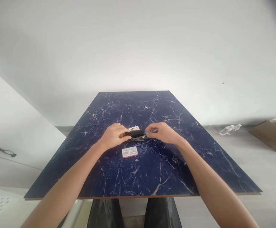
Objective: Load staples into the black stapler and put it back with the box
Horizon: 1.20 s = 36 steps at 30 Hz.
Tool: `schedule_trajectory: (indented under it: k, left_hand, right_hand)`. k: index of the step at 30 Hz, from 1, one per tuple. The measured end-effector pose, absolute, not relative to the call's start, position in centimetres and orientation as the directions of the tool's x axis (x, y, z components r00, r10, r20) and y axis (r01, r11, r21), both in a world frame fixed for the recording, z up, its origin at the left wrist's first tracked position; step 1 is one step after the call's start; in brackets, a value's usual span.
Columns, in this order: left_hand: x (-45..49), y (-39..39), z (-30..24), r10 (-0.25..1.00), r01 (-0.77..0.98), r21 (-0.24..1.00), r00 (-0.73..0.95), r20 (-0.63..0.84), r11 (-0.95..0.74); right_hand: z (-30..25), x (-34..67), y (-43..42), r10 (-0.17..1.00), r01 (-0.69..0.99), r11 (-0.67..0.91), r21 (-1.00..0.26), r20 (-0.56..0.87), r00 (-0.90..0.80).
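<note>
A black stapler lies across the middle of the tabletop, with thin metal parts along its near side. My left hand is closed around its left end, where a bit of orange shows by the fingers. At the right end, my right hand pinches a small grey-silver piece between thumb and fingers. Whether that piece is joined to the stapler I cannot tell. Just nearer to me sits a small white box with red print and a barcode. Behind the stapler a white printed piece is partly hidden.
The dark blue marbled table has its far edge near a white wall. On the floor to the right are a clear plastic item and an open cardboard box. A white cabinet with a dark handle stands at the left.
</note>
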<state>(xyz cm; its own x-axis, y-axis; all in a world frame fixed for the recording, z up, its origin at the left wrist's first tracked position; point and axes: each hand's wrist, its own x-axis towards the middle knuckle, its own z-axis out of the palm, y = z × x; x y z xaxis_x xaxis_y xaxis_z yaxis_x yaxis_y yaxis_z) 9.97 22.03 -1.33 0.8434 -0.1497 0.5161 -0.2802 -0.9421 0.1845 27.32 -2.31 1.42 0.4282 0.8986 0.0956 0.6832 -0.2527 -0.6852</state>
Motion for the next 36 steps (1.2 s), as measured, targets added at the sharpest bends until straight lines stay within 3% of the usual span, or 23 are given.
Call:
schedule_trajectory:
  k: [18, 24, 27, 36]
  left_hand:
    - [9.9, 21.8, -1.3, -0.114, -0.251, 0.211, 0.855, 0.505, -0.945]
    - [9.2, 22.4, 0.1, -0.006, -0.081, 0.341, 0.977, 0.215, -0.937]
    - [9.0, 22.6, 0.6, 0.041, -0.002, 0.377, 0.993, 0.106, -0.926]
    - [9.2, 22.2, 0.7, 0.003, -0.031, 0.389, 0.996, 0.087, -0.921]
  right_hand:
    - [0.7, 27.0, -1.8, 0.912, 0.672, -0.295, -0.679, 0.009, 0.409]
    - [2.3, 27.4, -3.1, 0.885, 0.797, -0.380, -0.470, 0.065, 0.461]
    - [2.7, 27.5, -3.5, 0.879, 0.779, -0.415, -0.470, 0.015, 0.477]
    - [0.7, 26.3, -1.9, 0.922, 0.832, -0.290, -0.472, 0.094, 0.375]
